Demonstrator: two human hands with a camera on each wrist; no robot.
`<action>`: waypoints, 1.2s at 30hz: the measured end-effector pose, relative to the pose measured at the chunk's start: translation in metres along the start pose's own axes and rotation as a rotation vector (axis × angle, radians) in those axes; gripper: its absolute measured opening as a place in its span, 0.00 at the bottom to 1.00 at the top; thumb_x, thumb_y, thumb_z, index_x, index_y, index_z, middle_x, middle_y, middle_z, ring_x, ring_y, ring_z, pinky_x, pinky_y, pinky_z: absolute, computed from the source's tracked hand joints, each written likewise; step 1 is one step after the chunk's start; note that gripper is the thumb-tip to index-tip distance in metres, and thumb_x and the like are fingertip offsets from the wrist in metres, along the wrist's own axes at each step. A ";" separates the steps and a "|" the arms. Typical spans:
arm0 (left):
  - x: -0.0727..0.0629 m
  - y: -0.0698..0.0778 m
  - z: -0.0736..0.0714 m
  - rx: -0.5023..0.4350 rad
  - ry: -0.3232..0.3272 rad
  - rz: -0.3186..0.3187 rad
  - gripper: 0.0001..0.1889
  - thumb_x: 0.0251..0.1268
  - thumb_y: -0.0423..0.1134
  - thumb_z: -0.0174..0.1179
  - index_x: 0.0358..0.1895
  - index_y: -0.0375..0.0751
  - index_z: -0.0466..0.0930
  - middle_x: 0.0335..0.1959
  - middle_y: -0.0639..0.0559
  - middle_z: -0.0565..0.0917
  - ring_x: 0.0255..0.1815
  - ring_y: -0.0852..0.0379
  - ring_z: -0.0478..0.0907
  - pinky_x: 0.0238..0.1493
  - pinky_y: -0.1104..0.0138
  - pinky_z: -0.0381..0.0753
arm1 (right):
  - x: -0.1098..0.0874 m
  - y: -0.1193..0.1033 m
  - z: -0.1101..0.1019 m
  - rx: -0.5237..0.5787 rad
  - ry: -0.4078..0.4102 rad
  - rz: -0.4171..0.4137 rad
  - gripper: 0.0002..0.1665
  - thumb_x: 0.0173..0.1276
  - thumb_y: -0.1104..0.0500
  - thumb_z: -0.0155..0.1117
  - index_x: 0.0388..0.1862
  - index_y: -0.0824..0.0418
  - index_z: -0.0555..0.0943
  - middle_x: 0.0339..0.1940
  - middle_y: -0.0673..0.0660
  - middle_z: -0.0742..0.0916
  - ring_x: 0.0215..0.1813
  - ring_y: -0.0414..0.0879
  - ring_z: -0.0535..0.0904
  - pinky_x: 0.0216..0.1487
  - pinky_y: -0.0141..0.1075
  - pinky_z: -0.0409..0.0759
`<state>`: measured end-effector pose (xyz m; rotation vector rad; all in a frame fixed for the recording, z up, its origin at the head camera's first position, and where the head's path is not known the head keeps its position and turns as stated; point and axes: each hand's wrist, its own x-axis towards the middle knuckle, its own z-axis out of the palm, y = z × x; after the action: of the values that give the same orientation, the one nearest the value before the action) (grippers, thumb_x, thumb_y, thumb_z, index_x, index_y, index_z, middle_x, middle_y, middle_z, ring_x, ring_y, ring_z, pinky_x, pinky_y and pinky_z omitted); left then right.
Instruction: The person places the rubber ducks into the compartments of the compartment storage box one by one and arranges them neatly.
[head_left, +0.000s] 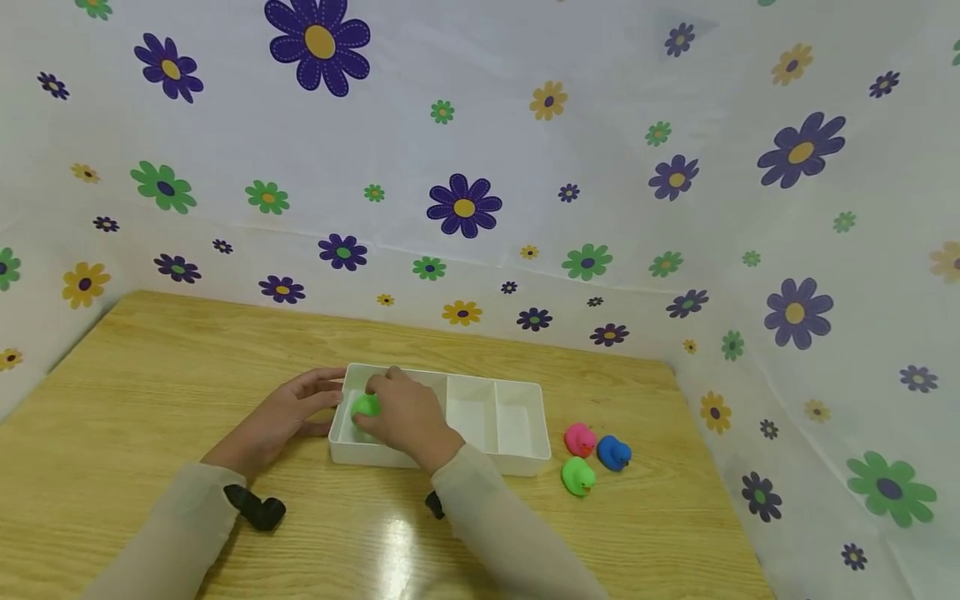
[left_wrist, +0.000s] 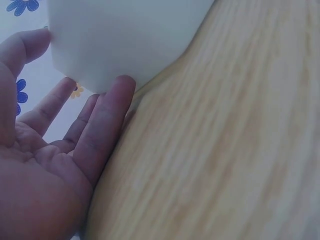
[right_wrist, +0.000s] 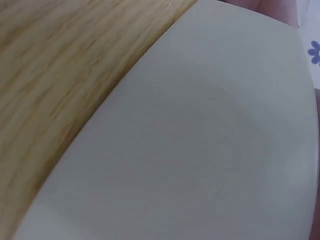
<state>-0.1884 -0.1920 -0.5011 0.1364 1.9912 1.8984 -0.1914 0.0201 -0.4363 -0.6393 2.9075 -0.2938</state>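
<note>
A white tray [head_left: 517, 467] with compartments lies on the wooden table. My right hand [head_left: 408, 412] reaches into its left compartment and grips a green rubber duck [head_left: 365, 406], whose far side is hidden under the fingers. At the tray's left end, my left hand [head_left: 288, 408] rests with loosely extended fingers against the outer wall. The left wrist view has the fingertips [left_wrist: 122, 85] right at the tray's end wall [left_wrist: 120, 40]. In the right wrist view the tray's long front wall [right_wrist: 190, 125] fills the picture and hides most of the right hand.
Right of the tray, a pink duck [head_left: 580, 439], a blue duck [head_left: 614, 452] and another green duck [head_left: 578, 476] stand close together on the table [head_left: 300, 542]. A flowered white cloth [head_left: 405, 167] hangs behind the table and along its sides.
</note>
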 end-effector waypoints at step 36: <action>-0.001 0.005 0.005 0.036 0.042 -0.042 0.36 0.78 0.54 0.58 0.82 0.47 0.58 0.78 0.36 0.64 0.74 0.36 0.67 0.61 0.53 0.83 | -0.128 0.254 -0.059 0.113 0.083 0.034 0.26 0.70 0.52 0.69 0.63 0.61 0.81 0.55 0.59 0.83 0.53 0.58 0.82 0.56 0.54 0.83</action>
<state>-0.1873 -0.1873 -0.4958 0.0644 2.0406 1.8548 -0.1885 0.3102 -0.4220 -0.5731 2.9510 -0.4874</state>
